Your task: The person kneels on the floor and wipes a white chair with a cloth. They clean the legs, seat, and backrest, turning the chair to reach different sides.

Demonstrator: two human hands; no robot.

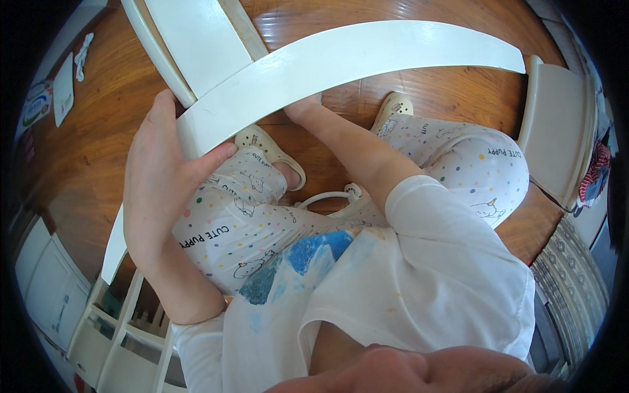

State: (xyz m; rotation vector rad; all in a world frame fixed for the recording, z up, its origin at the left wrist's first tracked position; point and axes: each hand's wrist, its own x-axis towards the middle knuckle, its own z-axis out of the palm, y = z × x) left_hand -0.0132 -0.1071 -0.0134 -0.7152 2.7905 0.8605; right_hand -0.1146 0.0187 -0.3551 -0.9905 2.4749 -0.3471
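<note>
My left hand (159, 177) grips the near left end of a long white board (354, 59), thumb on the near edge and fingers around its left side. The board looks bowed and reaches across to the upper right. Beyond it, a white panel (196, 39) between two rails meets its underside near my left hand. My right hand (302, 109) reaches beneath the board; only the part by the wrist shows, and its fingers are hidden, so what it touches cannot be told. My legs in patterned trousers (265, 216) are spread apart below the board.
A cream-coloured furniture panel (557, 132) stands at the right, with striped cloth (595, 174) beside it. A white shelf unit (128, 339) is at lower left. A flat white item (64, 91) and a packet (37, 105) lie on the wooden floor (105, 142). A patterned textile (570, 285) is at lower right.
</note>
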